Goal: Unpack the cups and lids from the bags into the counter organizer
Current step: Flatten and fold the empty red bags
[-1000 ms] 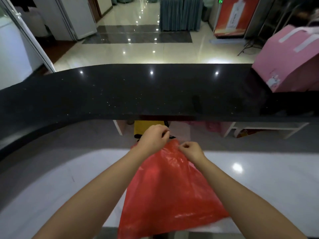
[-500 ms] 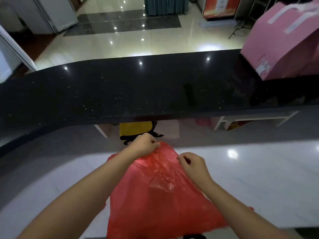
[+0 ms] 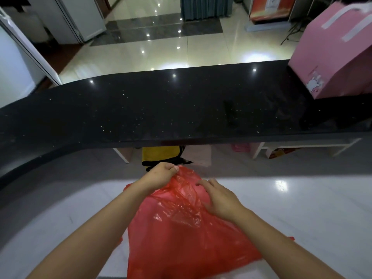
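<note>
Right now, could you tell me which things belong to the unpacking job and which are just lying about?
Job: red bag; left hand pinching its top; right hand on it.

Lying about: pink box on black counter; yellow bag beneath.

Dim indoors, ceiling spots mirrored as glare dots on the black counter (image 3: 181,109) and the glossy floor beyond it. Shadow under the counter's near edge. Fisheye bend (counter bows), corners soft, slight blur.

Left hand (image 3: 159,176) curled in pinch grip; right hand (image 3: 218,198) fingers extended.
</note>
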`<control>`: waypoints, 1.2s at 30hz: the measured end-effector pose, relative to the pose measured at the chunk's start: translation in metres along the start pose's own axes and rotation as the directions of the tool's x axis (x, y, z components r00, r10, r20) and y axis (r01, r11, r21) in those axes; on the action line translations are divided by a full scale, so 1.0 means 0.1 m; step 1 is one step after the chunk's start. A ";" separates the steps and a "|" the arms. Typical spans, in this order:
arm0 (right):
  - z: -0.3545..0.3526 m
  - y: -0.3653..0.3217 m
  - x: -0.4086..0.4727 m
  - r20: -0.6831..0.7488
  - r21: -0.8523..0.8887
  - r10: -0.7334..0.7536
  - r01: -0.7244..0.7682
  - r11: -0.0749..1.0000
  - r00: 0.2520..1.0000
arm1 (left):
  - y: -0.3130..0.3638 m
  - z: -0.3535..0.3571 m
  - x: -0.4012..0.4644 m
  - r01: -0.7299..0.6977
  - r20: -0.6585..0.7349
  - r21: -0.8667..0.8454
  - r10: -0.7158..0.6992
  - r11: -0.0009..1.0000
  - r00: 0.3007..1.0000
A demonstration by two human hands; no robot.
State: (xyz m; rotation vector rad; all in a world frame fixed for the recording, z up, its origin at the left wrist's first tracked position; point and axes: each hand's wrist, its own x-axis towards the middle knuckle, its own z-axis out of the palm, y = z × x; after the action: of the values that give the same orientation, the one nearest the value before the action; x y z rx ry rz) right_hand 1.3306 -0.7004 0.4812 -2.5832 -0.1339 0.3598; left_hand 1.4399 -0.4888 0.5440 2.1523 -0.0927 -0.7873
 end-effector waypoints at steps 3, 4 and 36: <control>0.05 0.03 0.06 -0.106 -0.176 0.018 -0.037 0.984 0.994 | 0.01 0.00 0.02 -0.003 0.030 -0.037 0.004 0.999 1.000; 0.06 0.04 0.08 -0.153 -0.187 0.032 -0.061 0.980 0.988 | 0.01 0.00 0.03 0.002 0.037 -0.037 -0.001 0.999 0.999; -0.30 0.52 -0.23 -0.214 0.203 0.237 -0.194 0.960 0.948 | 0.31 0.68 0.45 -0.330 -0.015 0.735 0.500 0.592 0.866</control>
State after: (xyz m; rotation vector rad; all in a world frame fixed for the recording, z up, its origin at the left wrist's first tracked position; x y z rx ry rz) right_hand 1.3180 -0.7632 0.4845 -2.4422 0.2590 0.1310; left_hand 1.4437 -0.5698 0.5125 2.7659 -0.9054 -0.2117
